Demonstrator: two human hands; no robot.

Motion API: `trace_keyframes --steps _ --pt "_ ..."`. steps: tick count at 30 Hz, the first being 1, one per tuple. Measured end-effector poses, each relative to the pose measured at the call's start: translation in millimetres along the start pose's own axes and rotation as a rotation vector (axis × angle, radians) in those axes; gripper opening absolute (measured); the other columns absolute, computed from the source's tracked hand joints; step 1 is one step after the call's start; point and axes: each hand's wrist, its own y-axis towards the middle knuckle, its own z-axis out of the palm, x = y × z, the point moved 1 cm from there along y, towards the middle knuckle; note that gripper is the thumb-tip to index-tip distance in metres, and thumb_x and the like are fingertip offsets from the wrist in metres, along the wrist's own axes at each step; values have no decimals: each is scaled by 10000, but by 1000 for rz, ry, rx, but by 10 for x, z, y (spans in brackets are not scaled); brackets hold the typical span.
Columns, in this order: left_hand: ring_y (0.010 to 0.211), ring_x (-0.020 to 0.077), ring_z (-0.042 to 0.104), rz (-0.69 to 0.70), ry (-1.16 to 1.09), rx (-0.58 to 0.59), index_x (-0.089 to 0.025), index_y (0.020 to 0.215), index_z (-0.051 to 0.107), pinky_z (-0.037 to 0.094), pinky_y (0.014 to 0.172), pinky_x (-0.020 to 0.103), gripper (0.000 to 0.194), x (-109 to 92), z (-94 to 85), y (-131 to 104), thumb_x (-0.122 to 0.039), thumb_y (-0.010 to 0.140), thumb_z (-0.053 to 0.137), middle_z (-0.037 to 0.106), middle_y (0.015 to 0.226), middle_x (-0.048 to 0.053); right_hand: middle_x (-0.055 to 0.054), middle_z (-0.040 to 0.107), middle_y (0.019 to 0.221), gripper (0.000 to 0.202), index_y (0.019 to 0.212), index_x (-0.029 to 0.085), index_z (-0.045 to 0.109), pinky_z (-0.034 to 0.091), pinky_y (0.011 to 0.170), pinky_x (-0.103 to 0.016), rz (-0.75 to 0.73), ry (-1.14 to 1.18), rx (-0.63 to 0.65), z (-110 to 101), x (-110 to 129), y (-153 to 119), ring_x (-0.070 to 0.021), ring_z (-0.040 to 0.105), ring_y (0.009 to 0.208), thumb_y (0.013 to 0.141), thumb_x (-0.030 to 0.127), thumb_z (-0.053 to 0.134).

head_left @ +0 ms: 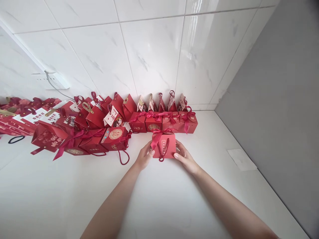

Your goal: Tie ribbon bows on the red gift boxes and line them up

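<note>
Between both my hands is a red gift box (170, 146) with a ribbon bow on top and a twisted cord handle hanging down its front. My left hand (145, 156) grips its left side, thumb at the front edge. On the opposite side, my right hand (185, 157) holds it with the thumb on the front lower corner. The fingers behind the box are partly hidden. Just past it stands a row of red ribbon-tied boxes (154, 123). Behind that row, several small peaked boxes (161, 103) with loop handles stand by the wall.
To the left, many red and white gift boxes (93, 118) crowd along the tiled wall (149, 49). A nearer row (91, 144) juts toward me, its cords trailing on the white table (159, 205). A white paper (241, 160) lies right, beside a grey panel (279, 99). A socket strip (56, 81) is on the wall.
</note>
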Motion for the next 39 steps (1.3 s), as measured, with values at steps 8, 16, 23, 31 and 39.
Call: trace_keyframes --steps 8,16,23,31,39 --pt "1156 300 602 1 -34 -20 -213 1311 604 454 1033 431 538 -83 6 -38 -540 893 512 694 1151 85 -90 367 1490 857 1488 376 280 515 960 -483 8 39 19 31 37 -49 -261 588 1140 779 405 760" --pt "885 252 707 -252 -251 -132 -188 1181 645 602 705 378 496 -34 -48 -66 -510 804 671 712 1104 96 -86 481 1412 823 1482 362 301 523 944 -449 -14 -7 -70 75 48 -50 -239 610 1063 799 365 760" --pt "1028 318 680 -225 -345 -139 -155 1279 584 594 791 453 786 -44 -62 -68 -756 780 505 650 1238 172 -37 550 1398 473 1326 336 546 457 1048 -448 -49 29 -99 50 61 -19 -262 573 1205 874 385 675" --pt "1293 336 521 -112 -364 75 -269 1446 288 460 1054 501 927 -162 109 -108 -377 693 818 483 1449 154 -55 672 1106 427 1250 289 605 565 828 -419 -16 -119 -60 12 -1 -27 -228 662 932 855 431 680" --pt "1059 380 661 -350 -410 8 -181 1388 400 593 759 484 798 -81 43 -79 -535 749 720 575 1331 217 -102 430 1379 560 1156 273 532 460 972 -452 -266 -389 -389 44 6 -55 -296 455 1252 699 395 831"
